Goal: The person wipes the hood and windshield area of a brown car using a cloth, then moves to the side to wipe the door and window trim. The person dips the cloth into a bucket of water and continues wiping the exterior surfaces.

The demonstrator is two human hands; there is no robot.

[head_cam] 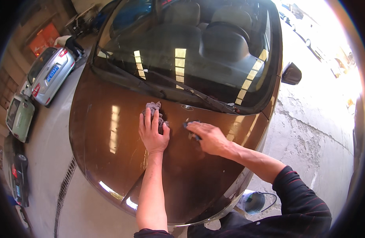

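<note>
The brown hood (102, 119) of a car lies before me, with the windshield beyond it. My left hand (154, 134) rests on a crumpled greyish-purple cloth (153, 106) left of the hood's middle, its fingers spread over the cloth and its thumb along the right side. To the right, my right hand (210, 135) grips a small dark blue block or pad (198, 137) against the paint. Most of that block is hidden under the fingers, so its exact kind is unclear. A small pale ring-shaped mark (187, 107) shows near the hood's rear edge.
Wiper arms (194, 92) cross the windshield base. A bucket (254, 203) with a dark handle stands on the floor, front right. A side mirror (292, 73) juts out at right. Parked cars, including a silver one (51, 74), and a bending person (70, 44) are at left, beyond a floor drain grate (63, 190).
</note>
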